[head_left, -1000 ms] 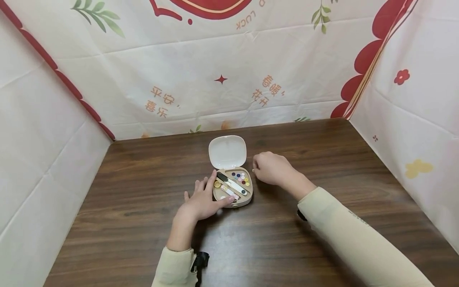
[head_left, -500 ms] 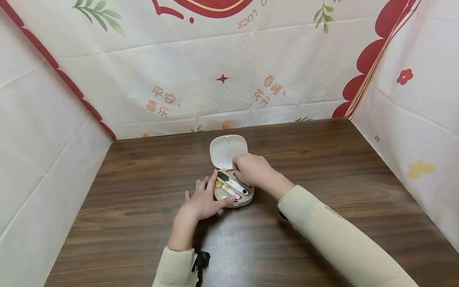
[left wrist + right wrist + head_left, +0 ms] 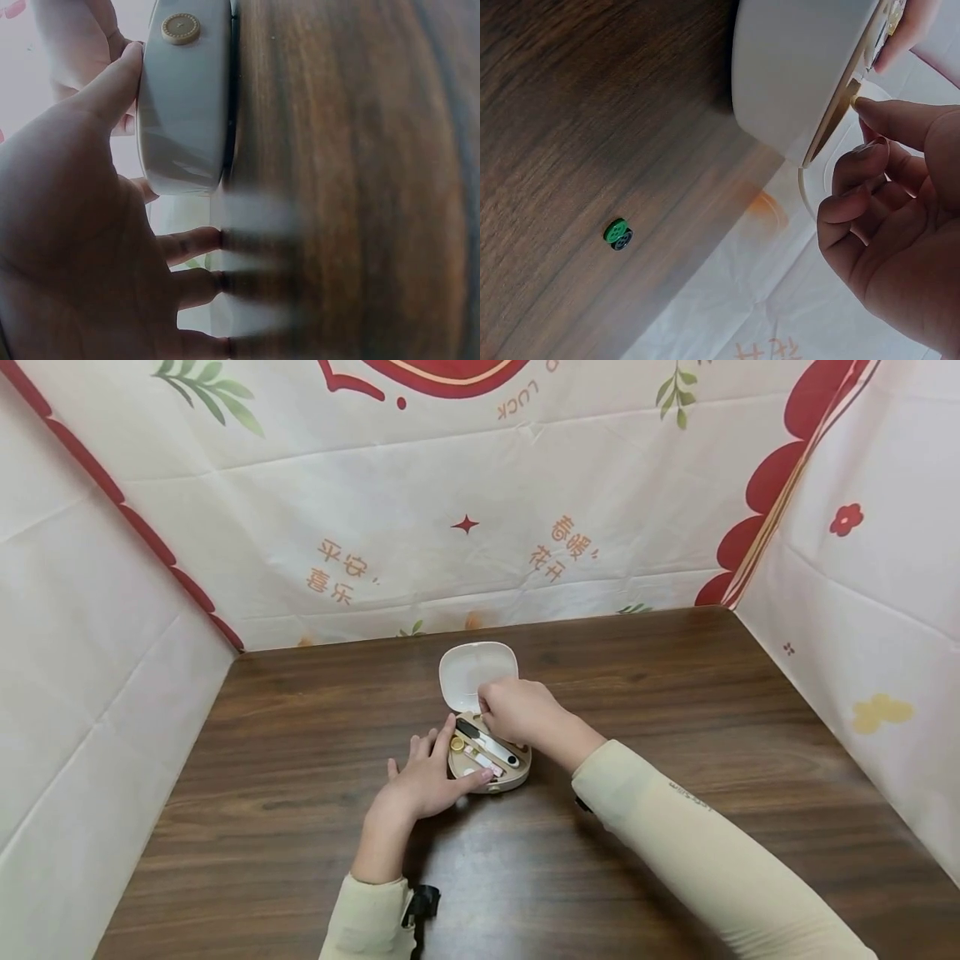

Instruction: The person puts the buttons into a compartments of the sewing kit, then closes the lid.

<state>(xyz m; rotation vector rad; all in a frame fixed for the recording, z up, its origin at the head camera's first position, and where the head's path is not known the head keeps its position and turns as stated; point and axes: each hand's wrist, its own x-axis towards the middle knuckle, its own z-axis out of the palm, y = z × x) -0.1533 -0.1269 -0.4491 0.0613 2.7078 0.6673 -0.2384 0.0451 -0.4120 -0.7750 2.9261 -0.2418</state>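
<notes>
An opened sewing kit (image 3: 512, 783) sits mid-table, its white lid (image 3: 467, 670) tipped back. My left hand (image 3: 418, 787) steadies it, with straight fingers spread on the table, the index finger along the left side and the thumb on the front rim. Over the button compartment, my right hand (image 3: 525, 714) pinches a small yellow button (image 3: 854, 99) between thumb and index finger, close over the rim. The hand hides the compartment in the head view. Inside the kit lie a white tool with a dark tip (image 3: 497, 750), a gold ring (image 3: 457, 743) and a pinkish patterned strip (image 3: 480, 762).
A green button (image 3: 614, 229) and a dark button (image 3: 623, 240) lie together on the wooden table (image 3: 285, 827), beside the kit in the right wrist view. A white printed cloth (image 3: 420, 493) stands round the table's back and sides.
My right hand has moved left from beside the kit to over its button compartment, then shifted slightly further left. My left hand and the kit stay in place.
</notes>
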